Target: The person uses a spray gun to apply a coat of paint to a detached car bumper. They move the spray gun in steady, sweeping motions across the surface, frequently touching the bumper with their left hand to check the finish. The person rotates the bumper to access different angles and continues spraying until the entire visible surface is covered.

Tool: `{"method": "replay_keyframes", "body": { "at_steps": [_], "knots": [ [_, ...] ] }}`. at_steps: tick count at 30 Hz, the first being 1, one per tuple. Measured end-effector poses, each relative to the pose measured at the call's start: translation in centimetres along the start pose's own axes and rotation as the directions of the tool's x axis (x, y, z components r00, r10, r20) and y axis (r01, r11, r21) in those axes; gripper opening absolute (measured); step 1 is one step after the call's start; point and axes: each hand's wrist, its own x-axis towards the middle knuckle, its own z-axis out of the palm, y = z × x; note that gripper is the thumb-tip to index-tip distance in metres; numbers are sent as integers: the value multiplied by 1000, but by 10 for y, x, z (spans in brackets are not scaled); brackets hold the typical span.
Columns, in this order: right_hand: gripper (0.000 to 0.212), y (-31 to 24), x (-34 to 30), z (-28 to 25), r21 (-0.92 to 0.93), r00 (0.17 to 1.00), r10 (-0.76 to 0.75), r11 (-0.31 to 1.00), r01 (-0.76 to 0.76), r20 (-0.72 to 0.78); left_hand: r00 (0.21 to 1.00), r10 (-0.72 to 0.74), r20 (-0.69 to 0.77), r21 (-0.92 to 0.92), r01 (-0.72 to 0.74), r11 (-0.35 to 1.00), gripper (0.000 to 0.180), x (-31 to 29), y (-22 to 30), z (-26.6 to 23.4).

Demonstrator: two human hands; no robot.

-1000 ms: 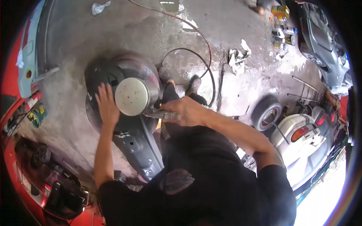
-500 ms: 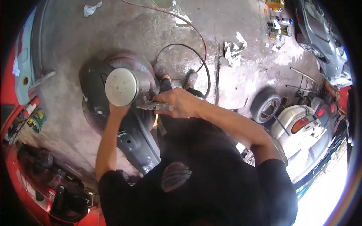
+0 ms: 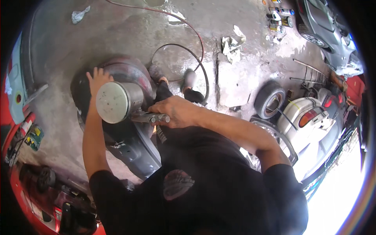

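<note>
My right hand [image 3: 176, 111] is wrapped round a spray gun [image 3: 145, 117] with a round metal cup [image 3: 113, 102] on top. Below the gun is a dark grey bumper-like car panel [image 3: 135, 150], with a reddish rounded part [image 3: 131, 70] at its far end. Beyond the cup, my left hand [image 3: 98, 80] holds nothing, its fingers spread at the panel's far left side. Whether it touches the panel I cannot tell. The cup hides part of my left wrist and the middle of the panel.
A red and black hose [image 3: 184, 47] loops over the floor past my feet. To the right are a loose tyre [image 3: 270, 99], a pale car part with a tail light [image 3: 299, 117] and a ladder [image 3: 309, 72]. Cans [image 3: 280, 19] stand far right; red car parts [image 3: 23, 188] lie left.
My left hand has come out from under the cup and reached away past it, fingers spreading. The right hand still holds the spray gun. The whole view has shifted slightly.
</note>
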Motion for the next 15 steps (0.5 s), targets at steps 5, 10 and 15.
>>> {"method": "replay_keyframes", "body": {
  "at_steps": [5, 10, 15],
  "knots": [
    [30, 2, 1, 0, 20, 998, 47, 999, -47, 36, 981, -125, 148, -39, 132, 990, 42, 28, -16, -3],
    [44, 5, 0, 2, -6, 999, 25, 1000, -25, 47, 834, 242, -496, -113, -338, 934, 42, -70, 37, -5],
    [45, -8, 2, 3, 5, 994, -8, 1000, 7, 105, 989, 66, 136, -715, 52, 697, 25, -182, 97, 30]
  ]
}}
